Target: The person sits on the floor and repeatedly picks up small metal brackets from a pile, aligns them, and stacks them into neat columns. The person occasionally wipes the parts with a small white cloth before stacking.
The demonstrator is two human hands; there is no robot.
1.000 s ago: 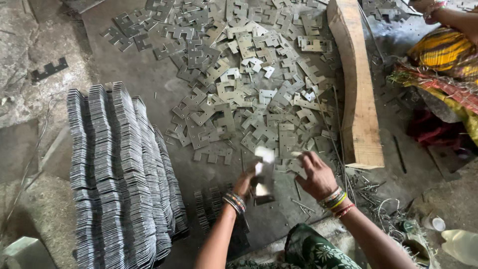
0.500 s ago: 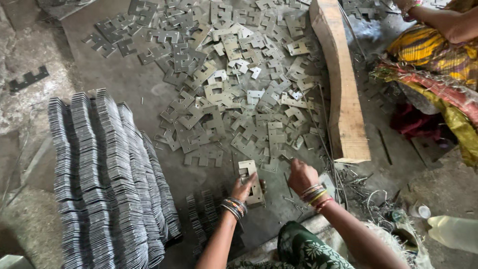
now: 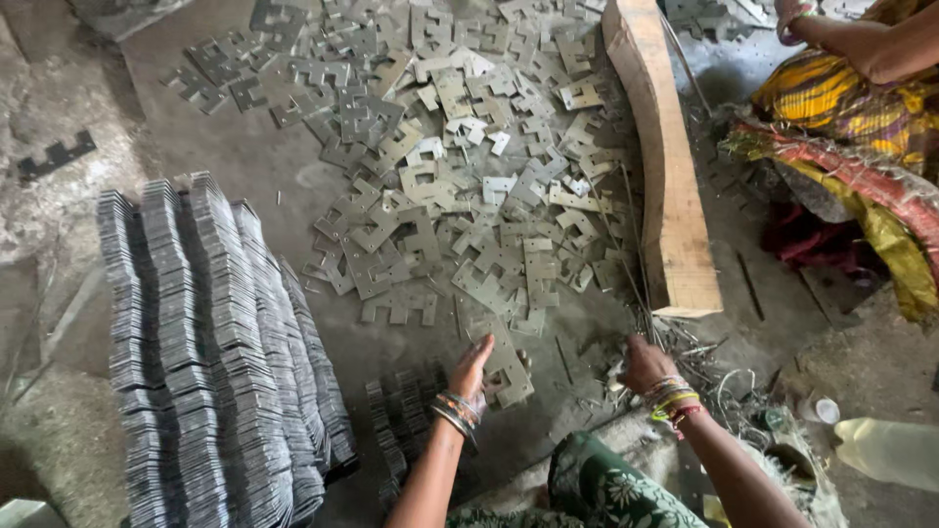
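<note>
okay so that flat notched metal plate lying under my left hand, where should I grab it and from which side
Probably by its far right corner. The notched plate lies flat on the floor with your left hand covering its left edge, so the bare right side is free. It is thin sheet, so slide fingertips under that edge or into a notch and pinch across the thickness. The right hand is nearest that side.

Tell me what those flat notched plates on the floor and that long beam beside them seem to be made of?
The loose plates look like thin stamped sheet metal: dull grey, flat, with pale glints on some faces. The stacked rows look the same, showing thin grey edges. The beam looks like bare, unpainted wood: tan, with a rough-cut pale end.
</note>
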